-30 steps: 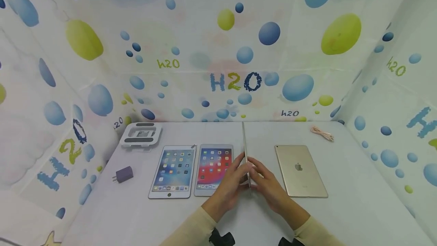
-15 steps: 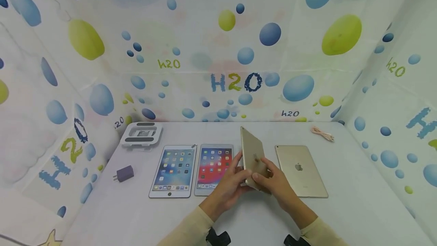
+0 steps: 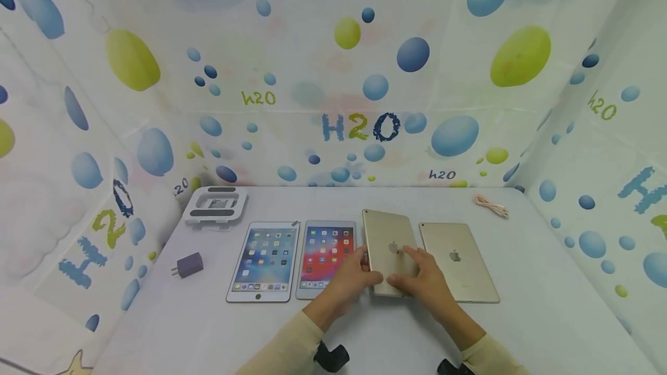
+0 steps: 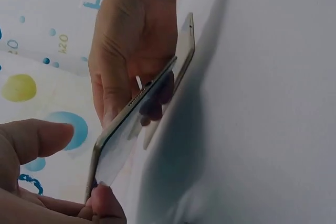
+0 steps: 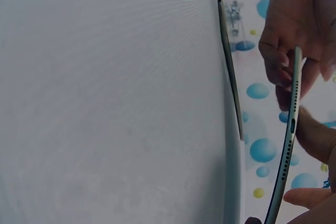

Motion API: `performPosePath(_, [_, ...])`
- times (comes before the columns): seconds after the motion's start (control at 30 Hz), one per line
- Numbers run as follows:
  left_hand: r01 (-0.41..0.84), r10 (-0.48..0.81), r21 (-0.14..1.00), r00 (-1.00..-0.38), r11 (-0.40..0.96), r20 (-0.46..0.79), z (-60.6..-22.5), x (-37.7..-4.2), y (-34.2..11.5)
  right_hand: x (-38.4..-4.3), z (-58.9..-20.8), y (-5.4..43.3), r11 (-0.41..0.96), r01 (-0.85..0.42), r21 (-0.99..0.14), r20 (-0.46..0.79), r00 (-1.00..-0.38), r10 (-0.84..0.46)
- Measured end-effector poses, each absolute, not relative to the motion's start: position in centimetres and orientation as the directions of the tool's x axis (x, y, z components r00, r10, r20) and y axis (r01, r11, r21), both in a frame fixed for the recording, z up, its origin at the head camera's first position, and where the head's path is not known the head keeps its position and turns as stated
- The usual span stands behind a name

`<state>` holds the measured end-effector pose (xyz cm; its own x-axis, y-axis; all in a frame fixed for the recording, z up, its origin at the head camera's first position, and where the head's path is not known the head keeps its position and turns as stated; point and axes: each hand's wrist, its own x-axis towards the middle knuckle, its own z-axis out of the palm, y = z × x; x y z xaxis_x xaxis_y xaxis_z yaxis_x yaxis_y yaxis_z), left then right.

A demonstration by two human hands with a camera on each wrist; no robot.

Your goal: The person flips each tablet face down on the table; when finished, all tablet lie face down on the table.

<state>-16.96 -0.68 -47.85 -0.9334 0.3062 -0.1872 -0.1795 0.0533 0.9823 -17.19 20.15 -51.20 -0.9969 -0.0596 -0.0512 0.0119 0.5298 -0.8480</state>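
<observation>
A gold tablet (image 3: pixel 383 233), its logo back facing up, is held tilted just above the table (image 3: pixel 552 328). My left hand (image 3: pixel 341 285) grips its left edge, fingers beneath and around the edge; in the left wrist view the thumb stands off the back. On the right side my right hand (image 3: pixel 429 279) holds it, thumb and a finger touching the back. In the right wrist view the edge of the tablet (image 5: pixel 290 140) shows speaker holes and a port. The glossy screen side faces down. A second gold tablet (image 3: pixel 458 259) lies back up beside my right hand.
Two white tablets, one with a blue screen (image 3: pixel 264 259) and one with a red and blue screen (image 3: pixel 327 253), lie face up on the left. A dark plug adapter (image 3: pixel 189 265), a grey-white stand (image 3: pixel 216 206) and a coiled pink cable (image 3: pixel 491 206) lie around. Patterned cloth walls enclose the table.
The held tablet has turned from edge-on to back up, its top leaning down toward the table. My right hand has shifted right and opened up its thumb across the back.
</observation>
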Motion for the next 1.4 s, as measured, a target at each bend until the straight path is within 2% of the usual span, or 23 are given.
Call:
performPosePath(0.27, [-0.189,0.268,0.965,-0.934,0.184,-0.234,-48.8,-17.4,-1.0,-16.8,-50.8,19.9,0.603,0.034,-0.797,-0.047,-0.999,-0.006])
performPosePath(0.5, [-0.201,0.259,0.956,-0.932,0.216,-0.254,-49.1,-17.7,-1.0,-17.0,-50.7,20.1,0.614,0.034,-0.789,-0.054,-0.998,-0.014])
performPosePath(0.87, [-0.229,0.233,0.961,-0.937,0.152,-0.261,-49.8,-17.1,-1.1,-17.2,-50.0,21.3,0.666,0.002,-0.746,-0.071,-0.995,-0.076])
performPosePath(1.4, [-0.162,0.262,0.970,-0.942,0.183,-0.207,-49.3,-15.4,-0.4,-17.5,-49.6,21.7,0.588,0.053,-0.807,-0.154,-0.981,-0.122])
